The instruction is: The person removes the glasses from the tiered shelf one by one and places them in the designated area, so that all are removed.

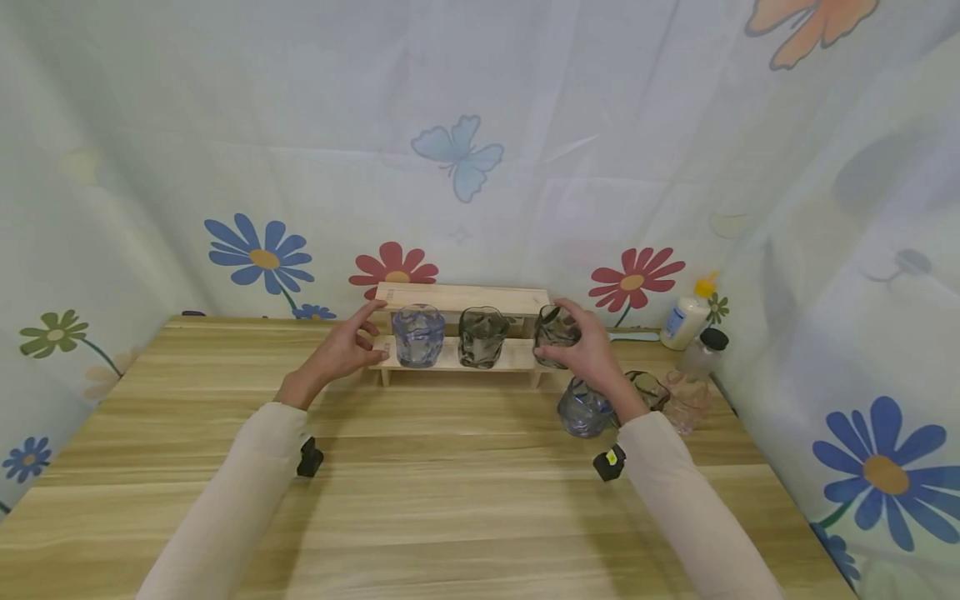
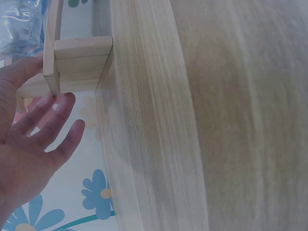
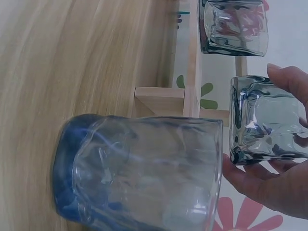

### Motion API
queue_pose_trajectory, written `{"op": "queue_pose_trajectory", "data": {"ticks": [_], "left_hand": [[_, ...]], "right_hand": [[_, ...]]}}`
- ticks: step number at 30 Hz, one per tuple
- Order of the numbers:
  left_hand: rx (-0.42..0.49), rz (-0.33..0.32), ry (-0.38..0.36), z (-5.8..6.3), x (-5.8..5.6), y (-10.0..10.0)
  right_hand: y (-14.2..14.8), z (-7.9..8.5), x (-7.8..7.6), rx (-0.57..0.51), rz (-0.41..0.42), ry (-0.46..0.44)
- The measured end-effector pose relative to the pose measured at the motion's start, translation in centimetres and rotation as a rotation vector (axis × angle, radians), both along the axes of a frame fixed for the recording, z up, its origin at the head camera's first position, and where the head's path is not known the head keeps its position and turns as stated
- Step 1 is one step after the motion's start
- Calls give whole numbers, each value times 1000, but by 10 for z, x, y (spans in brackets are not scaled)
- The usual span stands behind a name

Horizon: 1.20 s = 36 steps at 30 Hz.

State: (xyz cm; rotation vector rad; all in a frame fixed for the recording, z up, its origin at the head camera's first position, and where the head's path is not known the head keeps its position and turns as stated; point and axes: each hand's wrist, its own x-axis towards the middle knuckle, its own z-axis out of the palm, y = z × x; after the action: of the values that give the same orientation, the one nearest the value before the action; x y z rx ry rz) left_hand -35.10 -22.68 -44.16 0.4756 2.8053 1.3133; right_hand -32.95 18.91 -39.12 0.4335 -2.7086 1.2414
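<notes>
A two-tier wooden rack (image 1: 465, 297) stands at the back of the table. My left hand (image 1: 347, 343) is at its left end, fingers spread and touching the boards; in the left wrist view the hand (image 2: 36, 130) has its outer fingers free. My right hand (image 1: 588, 346) holds a dark grey glass (image 1: 553, 333) by its sides, thumb opposite the fingers. In the right wrist view this glass (image 3: 267, 120) is just above the lower shelf's right end, a small gap under its base. On that shelf stand a bluish glass (image 1: 418, 337) and another grey glass (image 1: 482, 337).
Right of the rack, close under my right forearm, stand a blue glass (image 1: 584, 408), a brownish glass (image 1: 648, 390) and a pinkish glass (image 1: 686, 404). Behind them are a black-capped bottle (image 1: 702, 354) and a yellow-topped pump bottle (image 1: 686, 321). A flowered curtain (image 1: 337, 167) hangs behind the table.
</notes>
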Motion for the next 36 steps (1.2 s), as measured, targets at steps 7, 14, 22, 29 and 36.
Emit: {"op": "queue_pose_trajectory", "data": {"ticks": [7, 14, 22, 29, 36], "left_hand": [[-1, -7, -2, -3, -1, 0], [-3, -11, 12, -4, -1, 0], [-8, 4, 4, -4, -1, 1], [-9, 1, -3, -3, -2, 0], [-12, 0, 5, -1, -3, -1]], "right_hand": [[9, 3, 13, -1, 6, 23], [17, 6, 24, 4, 9, 61], [27, 5, 38, 16, 1, 87], [33, 6, 50, 27, 0, 65], [39, 7, 59, 33, -3, 67]]}}
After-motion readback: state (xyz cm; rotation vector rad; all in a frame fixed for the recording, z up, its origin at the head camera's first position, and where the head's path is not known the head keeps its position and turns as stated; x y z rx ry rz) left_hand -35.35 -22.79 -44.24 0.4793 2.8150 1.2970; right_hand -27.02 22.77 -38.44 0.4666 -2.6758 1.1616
